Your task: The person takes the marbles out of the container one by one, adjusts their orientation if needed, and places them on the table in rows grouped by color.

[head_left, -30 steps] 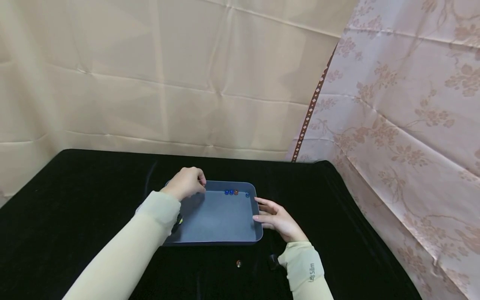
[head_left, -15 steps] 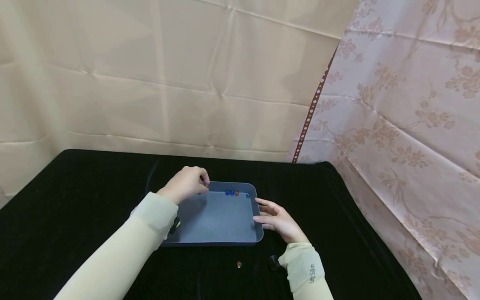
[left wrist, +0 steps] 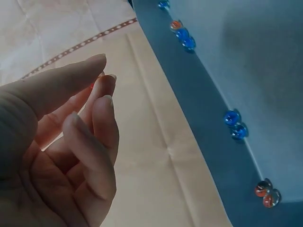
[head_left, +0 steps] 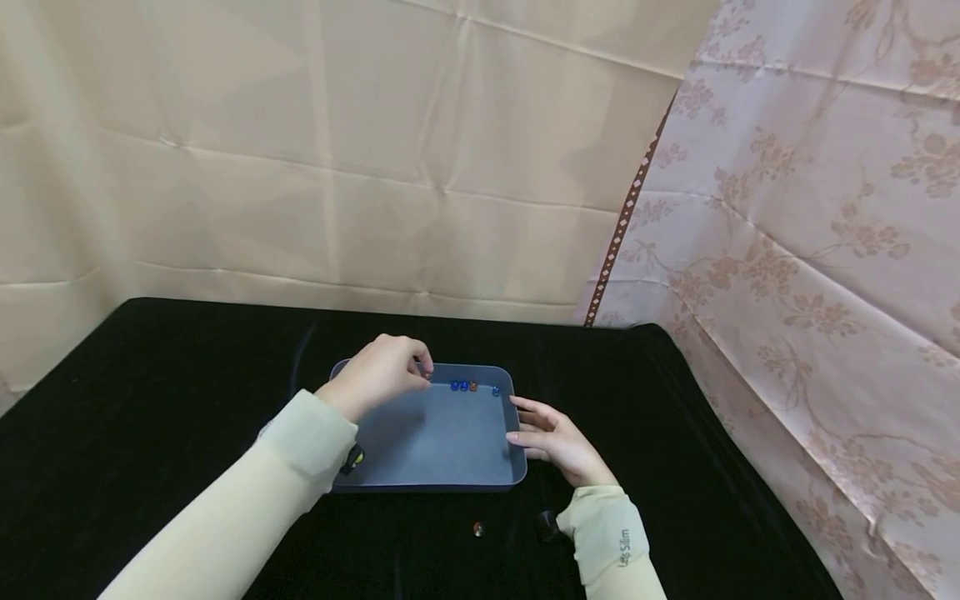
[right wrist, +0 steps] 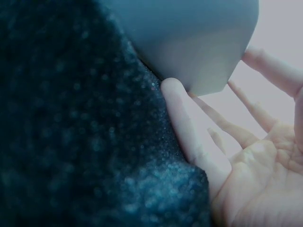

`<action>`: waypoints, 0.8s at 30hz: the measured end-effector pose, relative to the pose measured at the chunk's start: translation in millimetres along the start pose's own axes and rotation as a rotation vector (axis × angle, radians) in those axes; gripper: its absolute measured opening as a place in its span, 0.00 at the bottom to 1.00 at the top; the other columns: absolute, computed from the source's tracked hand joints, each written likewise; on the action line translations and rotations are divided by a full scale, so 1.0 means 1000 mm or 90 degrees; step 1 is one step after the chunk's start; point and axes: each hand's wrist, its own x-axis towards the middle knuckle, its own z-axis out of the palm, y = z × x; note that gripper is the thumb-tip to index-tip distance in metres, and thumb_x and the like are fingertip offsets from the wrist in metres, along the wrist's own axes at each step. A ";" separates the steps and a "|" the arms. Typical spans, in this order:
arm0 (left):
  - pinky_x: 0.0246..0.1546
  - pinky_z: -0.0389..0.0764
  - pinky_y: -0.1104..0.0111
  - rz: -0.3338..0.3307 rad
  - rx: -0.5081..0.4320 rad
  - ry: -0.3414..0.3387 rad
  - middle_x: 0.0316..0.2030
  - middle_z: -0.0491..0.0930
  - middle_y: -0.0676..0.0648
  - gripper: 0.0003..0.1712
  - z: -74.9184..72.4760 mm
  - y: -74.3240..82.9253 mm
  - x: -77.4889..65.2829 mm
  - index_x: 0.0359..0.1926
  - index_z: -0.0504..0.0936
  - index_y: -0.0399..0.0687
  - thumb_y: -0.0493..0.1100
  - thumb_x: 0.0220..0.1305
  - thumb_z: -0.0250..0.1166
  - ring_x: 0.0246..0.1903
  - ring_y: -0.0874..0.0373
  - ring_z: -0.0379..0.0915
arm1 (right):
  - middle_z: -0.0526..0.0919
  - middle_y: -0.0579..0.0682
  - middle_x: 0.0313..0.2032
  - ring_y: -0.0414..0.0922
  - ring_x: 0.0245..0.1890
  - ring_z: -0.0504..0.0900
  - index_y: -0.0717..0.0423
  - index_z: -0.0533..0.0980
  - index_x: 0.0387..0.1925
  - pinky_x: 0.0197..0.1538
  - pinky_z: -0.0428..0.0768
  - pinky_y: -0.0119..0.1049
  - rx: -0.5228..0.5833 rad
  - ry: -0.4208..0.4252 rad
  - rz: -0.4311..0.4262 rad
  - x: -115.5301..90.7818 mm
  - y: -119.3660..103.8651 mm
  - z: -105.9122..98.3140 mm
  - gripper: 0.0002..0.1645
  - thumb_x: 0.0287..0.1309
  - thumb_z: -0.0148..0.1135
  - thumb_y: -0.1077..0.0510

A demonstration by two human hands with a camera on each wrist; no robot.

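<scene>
My left hand (head_left: 382, 372) is over the far side of a blue-grey tray (head_left: 427, 483), pinching a marble between thumb and fingertips. Only a small reddish bit of that marble (left wrist: 93, 86) shows in the left wrist view. Along the tray's far wall lie marbles in small groups: two blue ones (head_left: 459, 386) beside an orange one (head_left: 473, 386), and a single blue marble (head_left: 496, 390) near the corner. The left wrist view also shows a blue pair (left wrist: 235, 125) and an orange pair (left wrist: 267, 193). With fingers extended, my right hand (head_left: 558, 442) touches the tray's right side.
One orange-brown marble (head_left: 477, 529) lies on the black cloth (head_left: 420, 550) in front of the tray. A cream curtain (head_left: 375, 167) hangs behind the table, and a flowered pink curtain (head_left: 810, 250) on the right.
My left hand has shifted right along the tray's far wall, with the marble between its fingertips. The right hand and the tray stay in place.
</scene>
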 end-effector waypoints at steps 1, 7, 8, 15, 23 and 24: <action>0.36 0.79 0.65 0.006 -0.001 0.001 0.35 0.85 0.51 0.05 0.000 0.001 -0.001 0.39 0.84 0.50 0.41 0.61 0.70 0.33 0.59 0.79 | 0.62 0.66 0.71 0.61 0.67 0.70 0.52 0.60 0.73 0.59 0.79 0.47 0.000 0.000 0.000 0.000 0.000 0.000 0.39 0.64 0.63 0.56; 0.36 0.80 0.66 0.025 -0.011 0.007 0.34 0.85 0.51 0.05 0.002 0.006 -0.007 0.39 0.84 0.50 0.40 0.62 0.70 0.33 0.60 0.79 | 0.63 0.66 0.70 0.60 0.66 0.71 0.52 0.61 0.73 0.58 0.80 0.46 -0.001 0.007 0.001 0.001 0.001 0.001 0.39 0.63 0.64 0.56; 0.36 0.80 0.66 0.024 -0.013 0.007 0.34 0.85 0.51 0.05 0.002 0.007 -0.008 0.40 0.84 0.50 0.41 0.62 0.69 0.33 0.60 0.79 | 0.63 0.66 0.70 0.60 0.66 0.72 0.52 0.61 0.73 0.58 0.80 0.46 0.000 0.007 0.002 0.001 0.001 0.001 0.39 0.63 0.64 0.56; 0.35 0.80 0.66 0.019 -0.038 0.006 0.31 0.85 0.53 0.06 0.005 0.008 -0.013 0.40 0.84 0.49 0.42 0.62 0.70 0.31 0.61 0.79 | 0.64 0.65 0.70 0.59 0.65 0.73 0.51 0.62 0.72 0.57 0.80 0.46 0.003 0.016 0.005 0.002 0.001 0.002 0.38 0.63 0.64 0.57; 0.35 0.80 0.65 0.016 -0.049 0.019 0.32 0.85 0.55 0.06 0.008 0.009 -0.022 0.39 0.84 0.54 0.45 0.61 0.71 0.32 0.62 0.80 | 0.64 0.66 0.70 0.60 0.65 0.73 0.52 0.62 0.73 0.57 0.81 0.46 0.001 0.012 0.001 0.001 0.002 0.002 0.39 0.63 0.64 0.57; 0.35 0.80 0.65 0.015 -0.051 0.019 0.32 0.85 0.55 0.06 0.008 0.010 -0.023 0.39 0.84 0.54 0.45 0.61 0.71 0.32 0.62 0.80 | 0.64 0.65 0.70 0.60 0.66 0.73 0.52 0.62 0.72 0.57 0.80 0.46 0.002 0.012 0.002 0.001 0.002 0.002 0.39 0.63 0.64 0.57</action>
